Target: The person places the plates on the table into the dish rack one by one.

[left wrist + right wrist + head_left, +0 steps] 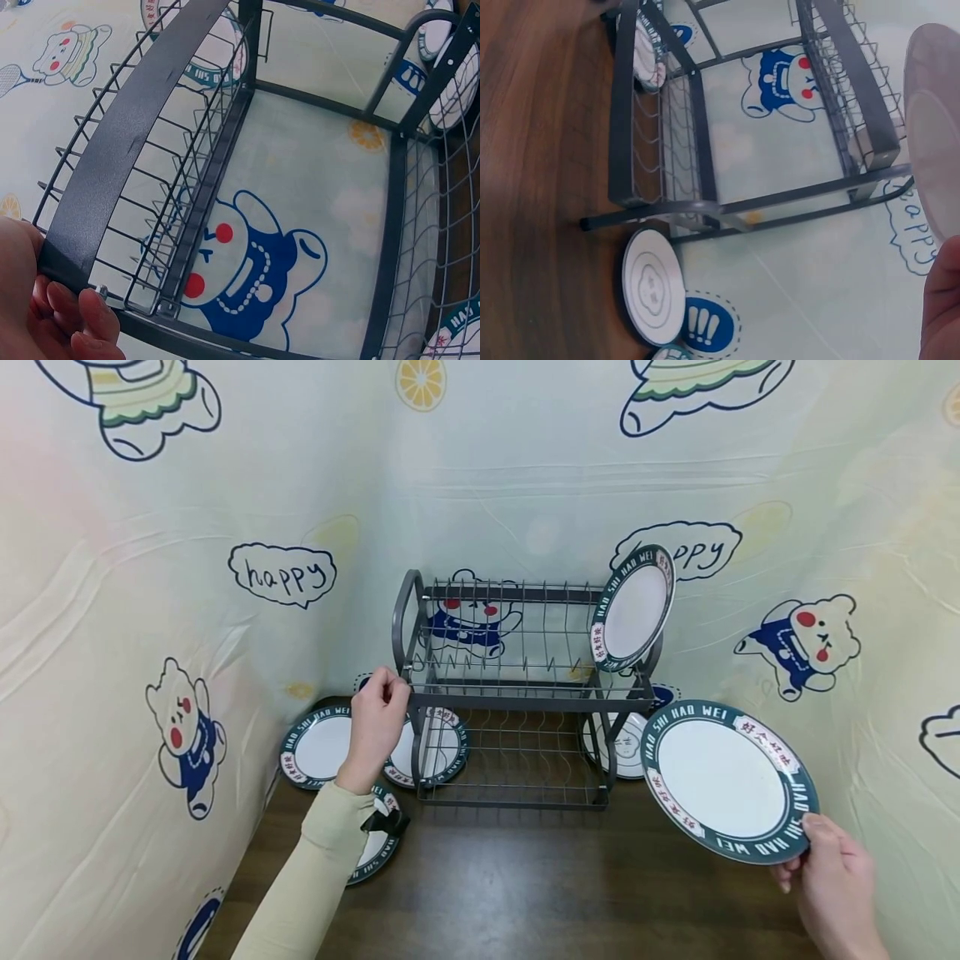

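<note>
My left hand (378,722) grips the upper left corner of a dark two-tier dish rack (525,702). The left wrist view has its fingers (97,315) curled round the frame there. Out to the right, my right hand (836,877) pinches the rim of a white plate (723,777) with a dark green lettered border, thumb on the face. This plate is tilted and apart from the rack; its pale surface (934,161) is partly cut off in the right wrist view. A similar plate (636,610) stands tilted at the right end of the upper tier.
On the brown table (517,877), plates lie left of and behind the rack: one plate (321,747) at far left, another plate (442,747) by the rack's left leg, and a third, partly under my left forearm. Behind the right leg leans another plate (652,289). Printed cloth hangs all around.
</note>
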Demonstrator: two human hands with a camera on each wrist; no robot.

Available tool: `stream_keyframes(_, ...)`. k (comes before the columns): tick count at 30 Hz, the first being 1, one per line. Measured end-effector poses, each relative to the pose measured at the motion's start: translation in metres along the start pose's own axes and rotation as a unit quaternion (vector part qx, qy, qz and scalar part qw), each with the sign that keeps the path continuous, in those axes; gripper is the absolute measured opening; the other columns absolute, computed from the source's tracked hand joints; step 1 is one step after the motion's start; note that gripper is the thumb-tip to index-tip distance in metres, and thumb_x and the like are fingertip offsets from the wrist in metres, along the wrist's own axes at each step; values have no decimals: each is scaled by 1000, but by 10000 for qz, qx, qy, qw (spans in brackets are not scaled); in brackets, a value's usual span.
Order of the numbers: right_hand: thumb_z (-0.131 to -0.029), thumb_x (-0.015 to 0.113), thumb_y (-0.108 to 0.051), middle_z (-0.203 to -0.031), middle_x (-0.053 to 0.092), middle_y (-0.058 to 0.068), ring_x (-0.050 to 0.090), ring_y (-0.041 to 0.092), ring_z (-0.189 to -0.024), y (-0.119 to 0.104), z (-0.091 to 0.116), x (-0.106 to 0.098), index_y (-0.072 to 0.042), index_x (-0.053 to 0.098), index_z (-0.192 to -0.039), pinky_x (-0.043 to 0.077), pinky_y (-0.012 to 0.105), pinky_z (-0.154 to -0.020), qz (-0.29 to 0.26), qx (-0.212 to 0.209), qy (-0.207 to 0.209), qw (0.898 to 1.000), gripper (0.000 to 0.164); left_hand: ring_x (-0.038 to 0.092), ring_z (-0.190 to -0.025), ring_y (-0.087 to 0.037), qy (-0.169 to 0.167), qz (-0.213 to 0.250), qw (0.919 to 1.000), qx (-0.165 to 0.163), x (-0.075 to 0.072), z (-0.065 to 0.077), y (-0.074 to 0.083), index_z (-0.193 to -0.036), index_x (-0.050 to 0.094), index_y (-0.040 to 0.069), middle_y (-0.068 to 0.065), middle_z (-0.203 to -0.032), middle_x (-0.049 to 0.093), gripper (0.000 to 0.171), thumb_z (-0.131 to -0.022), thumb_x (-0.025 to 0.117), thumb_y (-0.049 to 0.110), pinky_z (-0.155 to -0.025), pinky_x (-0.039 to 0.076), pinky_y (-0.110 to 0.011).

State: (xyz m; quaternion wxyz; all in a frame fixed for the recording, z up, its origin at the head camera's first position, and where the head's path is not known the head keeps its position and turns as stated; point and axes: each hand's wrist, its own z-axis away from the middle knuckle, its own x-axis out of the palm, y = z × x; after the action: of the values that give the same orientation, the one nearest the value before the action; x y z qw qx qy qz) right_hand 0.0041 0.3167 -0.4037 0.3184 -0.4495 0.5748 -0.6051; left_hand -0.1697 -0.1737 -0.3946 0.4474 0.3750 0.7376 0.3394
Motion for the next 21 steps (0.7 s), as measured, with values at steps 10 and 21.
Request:
stream_keyframes(10, -112, 41, -19, -62, 54, 4, 44, 20, -47, -12, 3, 0, -1, 58, -74, 28, 40, -43, 164, 5, -32, 9999, 45, 46, -64, -27, -20, 40, 10000, 5, 0, 1, 1, -86, 51, 8, -8, -75, 46, 18, -103, 47, 12, -56, 37, -31)
stream_keyframes(21, -111, 40, -14, -61, 56, 5, 42, 20, -44, -25, 5, 9, 0, 57, -71, 23, 41, -43, 65, -147, -59, 9999, 46, 45, -62, -26, 26, -1, 10000, 66, 0, 0, 0, -84, 50, 9, -7, -74, 45, 18, -103, 47, 11, -55, 35, -32)
